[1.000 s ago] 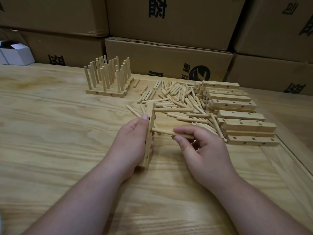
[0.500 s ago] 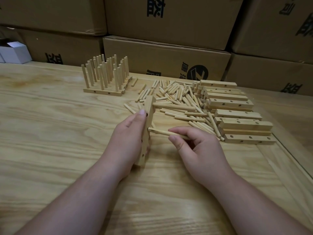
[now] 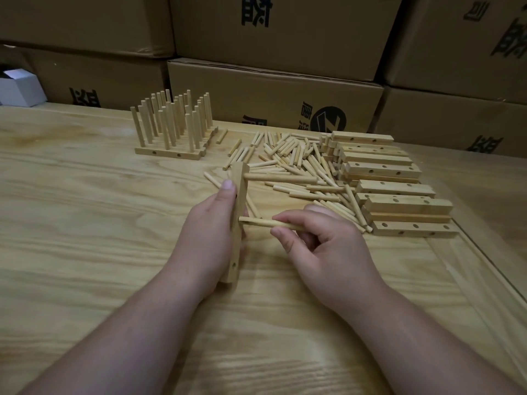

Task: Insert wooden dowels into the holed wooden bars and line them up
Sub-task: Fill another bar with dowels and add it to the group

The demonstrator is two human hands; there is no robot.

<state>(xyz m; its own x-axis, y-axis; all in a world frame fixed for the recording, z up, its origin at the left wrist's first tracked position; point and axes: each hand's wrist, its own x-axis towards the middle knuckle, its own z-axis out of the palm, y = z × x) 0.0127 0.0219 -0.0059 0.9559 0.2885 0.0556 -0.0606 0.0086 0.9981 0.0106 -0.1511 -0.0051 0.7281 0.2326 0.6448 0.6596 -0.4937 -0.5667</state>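
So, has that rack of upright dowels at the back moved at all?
No. The rack of upright dowels still stands by the same corner of the cardboard box behind it; only the camera has shifted.

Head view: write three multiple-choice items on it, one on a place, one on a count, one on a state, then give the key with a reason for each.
1. Where do the finished bars with upright dowels stand?
A. far left of the loose dowel pile
B. at the table's near edge
C. on top of a cardboard box

2. How many dowels stick out of the bar in the left hand?
A. none
B. two
C. five

3. What is the right hand doing?
A. lying flat on the table
B. pinching a dowel at the bar
C. lifting a spare bar

Key: 1 A, they stand on the table left of the loose dowels; 2 B, one is near the bar's far end, one at its middle; 3 B, fingertips pinch the dowel whose end meets the bar.
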